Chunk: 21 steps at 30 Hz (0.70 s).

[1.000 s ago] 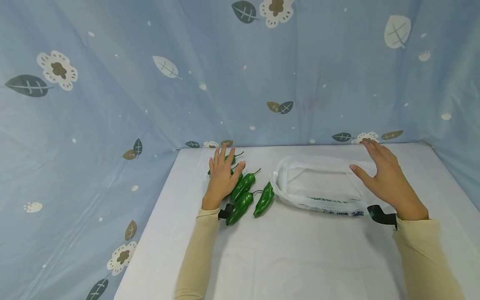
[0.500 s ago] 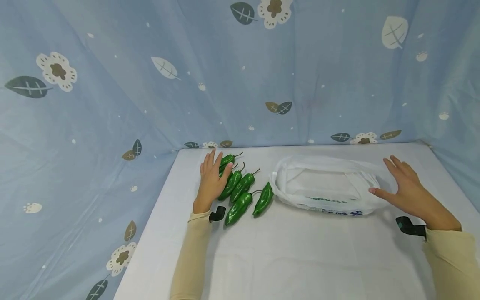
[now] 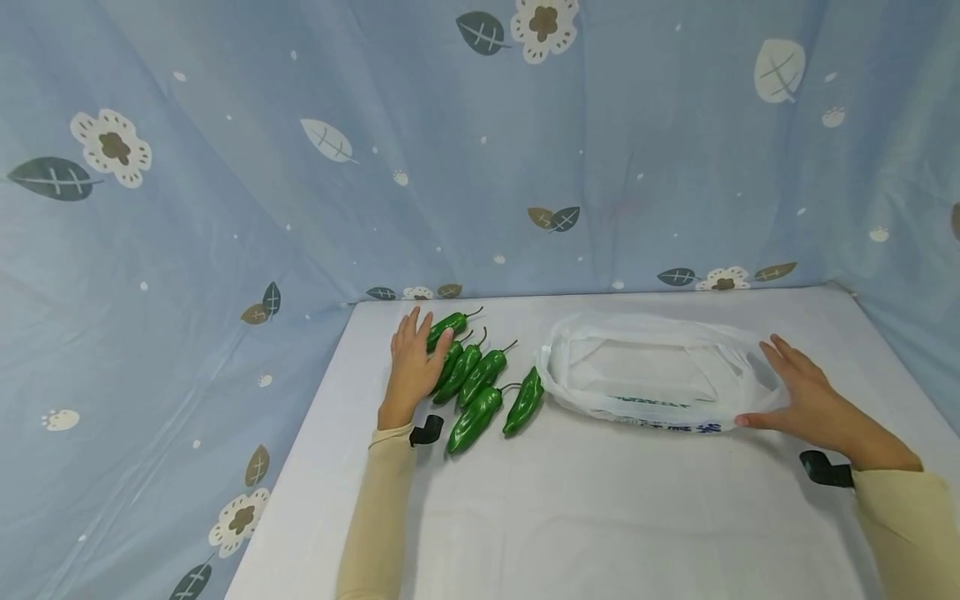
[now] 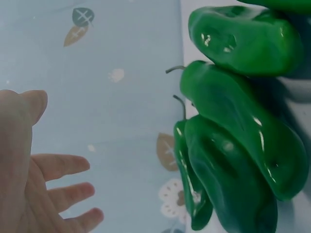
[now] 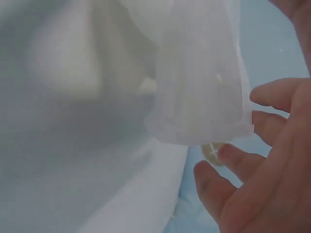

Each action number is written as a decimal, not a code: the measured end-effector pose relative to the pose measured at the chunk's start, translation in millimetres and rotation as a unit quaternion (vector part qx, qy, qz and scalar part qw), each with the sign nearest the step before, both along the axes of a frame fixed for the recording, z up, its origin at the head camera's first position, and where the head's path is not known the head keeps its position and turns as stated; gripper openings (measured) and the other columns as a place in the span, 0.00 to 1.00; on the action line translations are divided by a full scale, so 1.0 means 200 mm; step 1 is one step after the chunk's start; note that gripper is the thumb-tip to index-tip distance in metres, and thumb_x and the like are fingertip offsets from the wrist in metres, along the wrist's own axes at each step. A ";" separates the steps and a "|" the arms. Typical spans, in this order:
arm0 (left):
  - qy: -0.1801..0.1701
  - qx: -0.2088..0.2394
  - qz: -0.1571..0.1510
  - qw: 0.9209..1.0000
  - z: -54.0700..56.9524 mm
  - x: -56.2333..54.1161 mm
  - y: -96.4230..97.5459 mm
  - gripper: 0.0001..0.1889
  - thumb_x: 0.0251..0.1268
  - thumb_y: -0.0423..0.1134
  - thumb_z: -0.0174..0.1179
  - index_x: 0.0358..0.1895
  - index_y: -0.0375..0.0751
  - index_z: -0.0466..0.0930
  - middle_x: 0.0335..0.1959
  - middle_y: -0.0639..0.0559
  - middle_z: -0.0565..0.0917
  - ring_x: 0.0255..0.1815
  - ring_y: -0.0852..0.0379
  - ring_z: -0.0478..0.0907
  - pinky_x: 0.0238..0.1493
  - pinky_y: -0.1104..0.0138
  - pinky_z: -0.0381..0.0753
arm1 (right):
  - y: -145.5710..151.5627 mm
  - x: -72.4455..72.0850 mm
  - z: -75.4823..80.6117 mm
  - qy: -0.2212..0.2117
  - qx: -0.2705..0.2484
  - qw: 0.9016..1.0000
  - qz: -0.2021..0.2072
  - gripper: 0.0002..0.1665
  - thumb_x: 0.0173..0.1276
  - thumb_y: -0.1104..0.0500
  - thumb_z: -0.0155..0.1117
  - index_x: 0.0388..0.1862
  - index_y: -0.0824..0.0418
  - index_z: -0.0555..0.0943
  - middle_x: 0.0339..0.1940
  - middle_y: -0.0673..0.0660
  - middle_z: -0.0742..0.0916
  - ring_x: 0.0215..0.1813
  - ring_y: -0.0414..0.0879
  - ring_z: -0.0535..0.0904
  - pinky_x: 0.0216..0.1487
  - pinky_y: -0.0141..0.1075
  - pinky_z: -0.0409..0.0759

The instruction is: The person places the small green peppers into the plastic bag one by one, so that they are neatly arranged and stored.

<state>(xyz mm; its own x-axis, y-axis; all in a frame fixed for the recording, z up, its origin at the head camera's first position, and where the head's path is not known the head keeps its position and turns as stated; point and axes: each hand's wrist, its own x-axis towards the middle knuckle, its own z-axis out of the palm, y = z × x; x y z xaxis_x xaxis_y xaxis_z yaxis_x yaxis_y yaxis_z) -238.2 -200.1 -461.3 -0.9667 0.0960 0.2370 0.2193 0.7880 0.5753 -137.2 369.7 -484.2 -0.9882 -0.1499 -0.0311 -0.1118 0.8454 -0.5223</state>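
Several glossy green peppers with thin stems lie at the left of the white table. My left hand is beside their left edge, fingers extended and holding nothing; in the left wrist view its fingers are apart from the peppers. One pepper lies against a white plastic bag, whose mouth is spread wide. At the bag's right end my right hand has thumb and fingers spread around the edge. The right wrist view shows its fingers close to the thin plastic; whether they touch it is unclear.
The white cloth-covered table meets a blue patterned curtain at the back and sides. A small black wrist camera sits on the left wrist, another black camera on the right.
My left hand has drawn left from over the peppers, uncovering more of them. My right hand has moved off the bag to the right, then lowered to its right end.
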 end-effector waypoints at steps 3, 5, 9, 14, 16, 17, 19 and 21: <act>-0.005 0.002 0.003 1.000 -0.01 0.00 -0.02 0.36 0.83 0.57 0.46 0.80 0.34 0.61 0.85 0.35 0.52 0.86 0.33 0.44 0.83 0.33 0.40 | -0.01 0.00 -0.02 0.004 0.001 1.000 0.005 0.83 0.51 0.44 0.86 0.83 0.75 0.37 0.85 0.74 0.37 0.82 0.79 0.33 0.73 0.80 0.44; -0.006 0.005 0.003 1.000 -0.02 0.00 -0.03 0.36 0.83 0.57 0.46 0.79 0.32 0.61 0.84 0.34 0.52 0.86 0.33 0.45 0.84 0.34 0.42 | -0.02 0.00 -0.02 0.010 0.003 1.000 0.011 0.83 0.50 0.44 0.86 0.83 0.76 0.38 0.85 0.74 0.37 0.83 0.78 0.33 0.75 0.79 0.43; -0.022 0.004 0.007 1.000 -0.04 -0.02 -0.07 0.39 0.83 0.61 0.43 0.80 0.31 0.59 0.85 0.34 0.52 0.85 0.33 0.48 0.84 0.37 0.50 | -0.04 -0.01 -0.04 0.008 0.011 1.000 0.021 0.84 0.50 0.41 0.85 0.83 0.76 0.38 0.85 0.72 0.36 0.84 0.77 0.32 0.75 0.78 0.44; -0.057 0.015 0.015 0.998 -0.06 -0.04 -0.12 0.42 0.82 0.65 0.41 0.81 0.32 0.57 0.85 0.35 0.51 0.85 0.34 0.50 0.82 0.37 0.56 | -0.07 -0.04 -0.05 -0.008 0.026 0.999 0.024 0.84 0.51 0.37 0.83 0.82 0.76 0.38 0.85 0.71 0.33 0.83 0.78 0.32 0.73 0.80 0.48; -0.064 0.021 0.017 0.998 -0.06 -0.05 -0.14 0.42 0.82 0.65 0.42 0.81 0.32 0.57 0.84 0.34 0.52 0.85 0.33 0.50 0.81 0.36 0.57 | -0.08 -0.05 -0.06 -0.010 0.032 0.999 0.025 0.84 0.51 0.36 0.83 0.82 0.76 0.39 0.85 0.72 0.34 0.83 0.79 0.34 0.72 0.81 0.49; -0.066 0.022 0.018 0.997 -0.06 -0.05 -0.14 0.42 0.82 0.65 0.42 0.81 0.32 0.57 0.84 0.34 0.52 0.85 0.33 0.50 0.81 0.36 0.57 | -0.09 -0.05 -0.06 -0.008 0.036 0.999 0.024 0.84 0.50 0.35 0.83 0.82 0.77 0.40 0.85 0.73 0.35 0.82 0.79 0.35 0.71 0.81 0.51; -0.069 0.021 0.021 0.997 -0.06 -0.06 -0.15 0.42 0.81 0.65 0.42 0.80 0.31 0.57 0.84 0.33 0.53 0.84 0.33 0.51 0.81 0.36 0.58 | -0.10 -0.06 -0.07 -0.005 0.041 0.999 0.023 0.83 0.50 0.35 0.82 0.82 0.78 0.41 0.85 0.74 0.36 0.82 0.80 0.36 0.71 0.81 0.52; -0.072 0.018 0.023 0.997 -0.07 -0.07 -0.16 0.42 0.81 0.65 0.42 0.80 0.31 0.57 0.84 0.33 0.53 0.84 0.33 0.51 0.81 0.36 0.58 | -0.10 -0.06 -0.07 -0.001 0.044 0.999 0.022 0.83 0.50 0.35 0.82 0.82 0.78 0.41 0.84 0.75 0.38 0.82 0.81 0.37 0.71 0.81 0.53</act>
